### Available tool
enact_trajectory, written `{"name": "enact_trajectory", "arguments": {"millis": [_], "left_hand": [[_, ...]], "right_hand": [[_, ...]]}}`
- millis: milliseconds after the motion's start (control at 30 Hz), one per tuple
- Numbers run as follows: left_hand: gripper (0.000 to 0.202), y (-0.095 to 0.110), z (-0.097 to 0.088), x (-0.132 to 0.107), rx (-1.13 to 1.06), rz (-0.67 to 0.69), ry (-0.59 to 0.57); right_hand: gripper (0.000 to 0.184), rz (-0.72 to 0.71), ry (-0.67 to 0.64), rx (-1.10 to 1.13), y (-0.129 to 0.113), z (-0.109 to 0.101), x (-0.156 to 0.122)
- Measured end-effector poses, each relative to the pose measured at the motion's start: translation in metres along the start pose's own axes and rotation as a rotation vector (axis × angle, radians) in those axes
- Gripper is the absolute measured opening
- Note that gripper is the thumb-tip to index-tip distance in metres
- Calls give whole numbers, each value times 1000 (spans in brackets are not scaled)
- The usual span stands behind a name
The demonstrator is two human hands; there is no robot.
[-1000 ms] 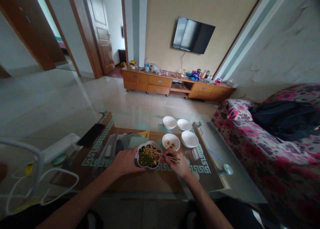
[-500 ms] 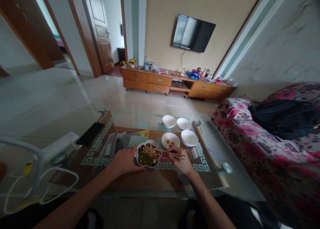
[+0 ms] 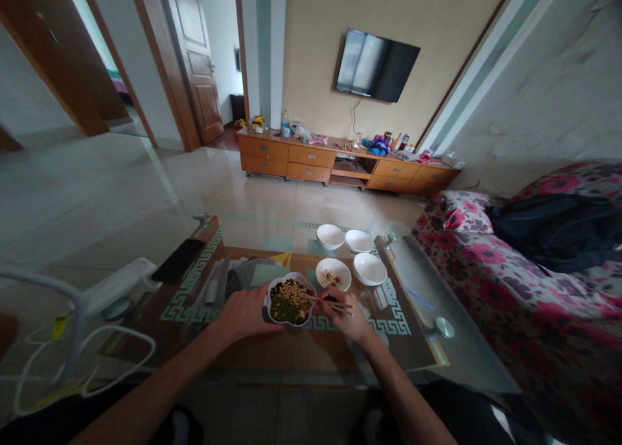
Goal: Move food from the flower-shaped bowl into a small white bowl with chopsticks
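I have the left hand (image 3: 245, 315) wrapped around the side of a white scalloped bowl (image 3: 291, 325), which sits upright and roughly level. Inside, pale yellow beans (image 3: 291, 296) are heaped beside chopped dark greens (image 3: 284, 310), with darker bits toward the far side. My right hand (image 3: 343, 315) pinches a pair of thin chopsticks (image 3: 335, 304), their tips reaching over the rim toward the beans. I can't tell whether the bowl rests on anything.

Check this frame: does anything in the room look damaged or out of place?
The wall at right looks damaged: its surface is blotched and cracked, unlike the smooth beige wall behind the television.
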State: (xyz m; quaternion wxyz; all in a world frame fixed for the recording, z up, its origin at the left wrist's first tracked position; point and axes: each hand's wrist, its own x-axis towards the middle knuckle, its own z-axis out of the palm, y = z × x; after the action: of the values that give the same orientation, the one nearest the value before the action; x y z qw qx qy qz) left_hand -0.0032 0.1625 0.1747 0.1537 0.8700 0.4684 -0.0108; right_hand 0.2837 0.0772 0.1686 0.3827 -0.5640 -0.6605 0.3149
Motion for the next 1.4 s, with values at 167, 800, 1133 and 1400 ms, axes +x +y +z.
{"name": "enact_trajectory", "arguments": {"millis": [167,800,1133,1400], "left_hand": [[97,1,0,0,-7,-6,-3],[98,1,-1,-2,0,-21,-3],[98,1,0,-2,22,-16,-4],[99,0,1,-1,25,-44,-8]], "right_hand": [[29,-8,-13,-29,2,1,0],[27,-41,372,-93,8,-40,3],[26,-52,71,-30,3,2,0],[21,-86,10,-103,5,4,1]]}}
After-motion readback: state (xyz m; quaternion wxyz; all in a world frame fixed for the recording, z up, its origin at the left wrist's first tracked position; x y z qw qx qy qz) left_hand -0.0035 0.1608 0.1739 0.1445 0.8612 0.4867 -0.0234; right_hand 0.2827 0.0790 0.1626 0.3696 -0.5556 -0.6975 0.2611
